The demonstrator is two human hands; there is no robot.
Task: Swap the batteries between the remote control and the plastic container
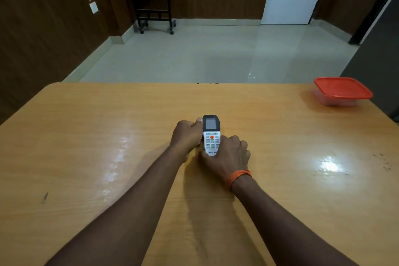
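Right, fingers of both hands curl round the remote control (211,136): left hand (186,138) on its upper side, right hand (228,155) on its lower end. It's face up, mid table (108,136). Likely risk: cover pops on the flip and cells roll off the glossy top. Plastic container (342,92) is lidded at the far right corner.

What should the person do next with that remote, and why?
Probably turn the remote over to open its back: the left hand and right hand both grip it, buttons facing up. The container has its red lid on.
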